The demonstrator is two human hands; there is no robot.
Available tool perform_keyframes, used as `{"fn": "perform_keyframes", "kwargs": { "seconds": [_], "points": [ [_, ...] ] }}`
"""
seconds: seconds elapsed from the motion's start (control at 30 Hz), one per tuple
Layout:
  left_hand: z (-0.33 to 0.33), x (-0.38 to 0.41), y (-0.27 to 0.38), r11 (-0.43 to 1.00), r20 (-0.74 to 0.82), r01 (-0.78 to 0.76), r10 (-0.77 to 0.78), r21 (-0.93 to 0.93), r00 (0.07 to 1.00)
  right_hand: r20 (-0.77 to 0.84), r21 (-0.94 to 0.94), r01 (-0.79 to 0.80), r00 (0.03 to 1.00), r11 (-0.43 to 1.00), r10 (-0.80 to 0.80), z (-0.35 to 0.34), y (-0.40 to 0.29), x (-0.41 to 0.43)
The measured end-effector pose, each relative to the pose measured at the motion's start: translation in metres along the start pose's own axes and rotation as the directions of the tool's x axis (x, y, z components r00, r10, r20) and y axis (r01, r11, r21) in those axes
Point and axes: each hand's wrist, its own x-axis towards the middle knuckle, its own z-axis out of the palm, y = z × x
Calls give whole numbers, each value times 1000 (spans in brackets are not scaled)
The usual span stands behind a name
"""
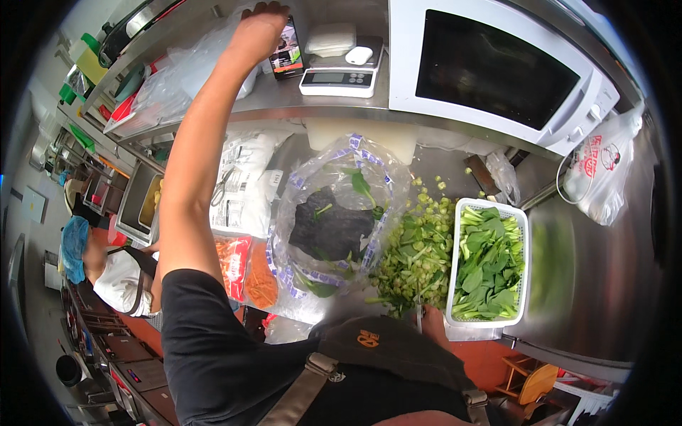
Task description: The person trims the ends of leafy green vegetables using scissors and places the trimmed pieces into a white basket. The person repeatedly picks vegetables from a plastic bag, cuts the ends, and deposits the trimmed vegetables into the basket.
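Note:
My left hand (264,27) reaches up to the shelf, fingers bent, at the top of an upright smartphone (286,50); whether it grips the phone is unclear. Low against my apron, my right hand (436,326) holds a narrow metal tool (419,314), knife or scissors. Beside it lies a heap of chopped leafy greens (418,250). To the heap's right stands a white plastic basket (454,266) filled with green leaves and stalks (487,266). Left of the heap, an opened clear plastic bag (298,205) with blue-printed edges holds dark sheet material (330,226) and a few leaves.
A microwave (495,69) and a digital scale (338,82) stand on the steel shelf. Below are a cleaver (481,174), scissors (220,189) on white packages (242,213), and bags of orange food (261,279). A hanging plastic bag (605,165) is at right. A co-worker (120,279) stands at left.

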Motion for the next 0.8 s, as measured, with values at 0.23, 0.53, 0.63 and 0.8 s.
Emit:
{"fn": "perform_keyframes", "kwargs": {
  "seconds": [0.23,0.53,0.63,0.8],
  "points": [
    [17,3,-8,1000,-7,-19,19,7,1000,19,38,-37,999,999,37,4,5,7],
    [24,-4,-3,999,-134,-47,46,-6,990,32,-19,12,999,1000,-12,-8,-12,18],
    [41,3,-18,996,-180,-85,79,-30,980,22,47,37,999,998,-38,-7,-13,19],
    [40,5,-32,976,-209,-126,89,-175,974,-55,-20,100,993,995,-101,2,1,21]
  ]
}}
